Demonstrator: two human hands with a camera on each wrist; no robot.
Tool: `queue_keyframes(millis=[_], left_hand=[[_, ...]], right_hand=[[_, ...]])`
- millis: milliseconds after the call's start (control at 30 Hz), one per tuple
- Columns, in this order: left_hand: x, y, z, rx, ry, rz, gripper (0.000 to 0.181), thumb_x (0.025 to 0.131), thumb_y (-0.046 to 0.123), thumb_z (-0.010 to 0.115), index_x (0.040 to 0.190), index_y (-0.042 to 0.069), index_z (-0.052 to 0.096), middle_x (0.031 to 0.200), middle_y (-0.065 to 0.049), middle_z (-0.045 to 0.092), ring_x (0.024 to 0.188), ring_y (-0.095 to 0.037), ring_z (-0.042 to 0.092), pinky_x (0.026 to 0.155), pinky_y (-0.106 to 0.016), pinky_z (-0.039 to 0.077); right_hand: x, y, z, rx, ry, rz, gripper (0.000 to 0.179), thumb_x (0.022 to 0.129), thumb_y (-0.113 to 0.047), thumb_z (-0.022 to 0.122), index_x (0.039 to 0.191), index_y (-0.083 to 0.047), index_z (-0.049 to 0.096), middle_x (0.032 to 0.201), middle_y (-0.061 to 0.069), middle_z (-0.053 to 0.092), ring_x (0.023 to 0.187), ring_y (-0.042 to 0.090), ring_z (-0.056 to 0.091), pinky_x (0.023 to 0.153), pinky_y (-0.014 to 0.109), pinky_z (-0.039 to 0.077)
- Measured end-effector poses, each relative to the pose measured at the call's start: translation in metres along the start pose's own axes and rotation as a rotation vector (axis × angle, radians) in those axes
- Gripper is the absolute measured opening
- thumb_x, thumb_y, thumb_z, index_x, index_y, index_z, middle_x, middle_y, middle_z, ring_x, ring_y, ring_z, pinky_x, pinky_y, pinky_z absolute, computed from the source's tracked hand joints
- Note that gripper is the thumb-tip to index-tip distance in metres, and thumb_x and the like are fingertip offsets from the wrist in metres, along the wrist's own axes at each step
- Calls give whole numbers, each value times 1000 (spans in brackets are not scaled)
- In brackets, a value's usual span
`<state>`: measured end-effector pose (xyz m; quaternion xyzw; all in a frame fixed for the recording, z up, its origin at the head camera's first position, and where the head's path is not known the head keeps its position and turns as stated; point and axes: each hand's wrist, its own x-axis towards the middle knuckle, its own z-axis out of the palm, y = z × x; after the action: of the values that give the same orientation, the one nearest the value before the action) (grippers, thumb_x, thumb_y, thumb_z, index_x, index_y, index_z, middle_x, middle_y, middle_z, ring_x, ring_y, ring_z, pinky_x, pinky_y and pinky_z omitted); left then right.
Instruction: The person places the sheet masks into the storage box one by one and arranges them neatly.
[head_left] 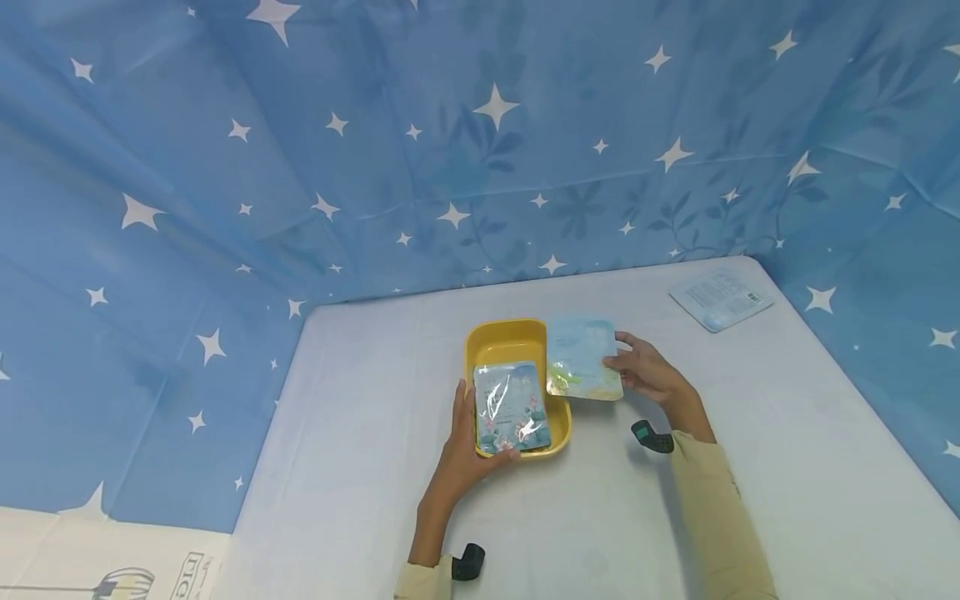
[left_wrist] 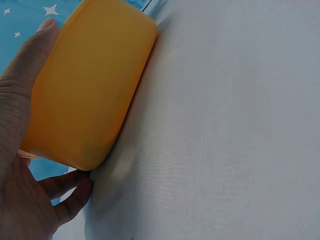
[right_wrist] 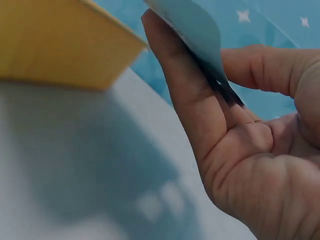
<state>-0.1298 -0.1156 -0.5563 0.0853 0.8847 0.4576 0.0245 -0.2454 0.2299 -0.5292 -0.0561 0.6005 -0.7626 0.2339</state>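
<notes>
A yellow plastic tub (head_left: 504, 338) stands on the table, and my left hand (head_left: 459, 457) grips its near left corner, fingers along the left side and thumb by the near rim. In the left wrist view that hand (left_wrist: 25, 130) lies against the tub's outer wall (left_wrist: 95, 85). Inside the tub lies a shiny sheet mask packet (head_left: 512, 408) with a printed flower pattern. My right hand (head_left: 647, 368) pinches a pale blue sheet mask packet (head_left: 583, 358) by its right edge, over the tub's right rim. The right wrist view shows this packet (right_wrist: 195, 35) between thumb and fingers.
Another pale blue packet (head_left: 722, 298) lies flat at the table's far right corner. The table (head_left: 360, 433) has a white cover. A blue star-patterned cloth (head_left: 420, 167) hangs behind it and at both sides.
</notes>
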Motion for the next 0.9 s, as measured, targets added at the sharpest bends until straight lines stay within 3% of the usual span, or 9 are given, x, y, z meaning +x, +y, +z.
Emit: queue_keyframes(millis=[233,433,667,900], left_hand=[[0,-1,0,-24,-7,-9,121,71,57,81,158,29,2,164,16,-11,138,-26,39,108,-53,38],[1,-3,0,-29,-8,-1,121,71,57,81,158,29,1,164,15,-12,140,-26,37,108,-52,39],[2,-3,0,-39,-10,6,122,71,57,81,158,30,1,164,16,-12,142,-26,35,107,-52,39],[2,-4,0,-32,-7,20,123,71,58,81,158,28,0,165,11,-12,146,-27,29,107,-52,40]], right_hand=[[8,-2,33,-167,-60,68,66,94,-2,60,147,-4,20,108,0,69,90,15,71,74,33,59],[12,-11,69,-352,-82,112,66,93,-5,61,147,-3,23,123,21,63,95,21,70,77,39,58],[16,-13,107,-459,-42,127,61,95,0,57,144,2,22,124,29,58,87,22,68,66,34,56],[19,-6,125,-512,24,125,63,93,3,57,144,3,20,126,30,57,95,28,68,72,36,58]])
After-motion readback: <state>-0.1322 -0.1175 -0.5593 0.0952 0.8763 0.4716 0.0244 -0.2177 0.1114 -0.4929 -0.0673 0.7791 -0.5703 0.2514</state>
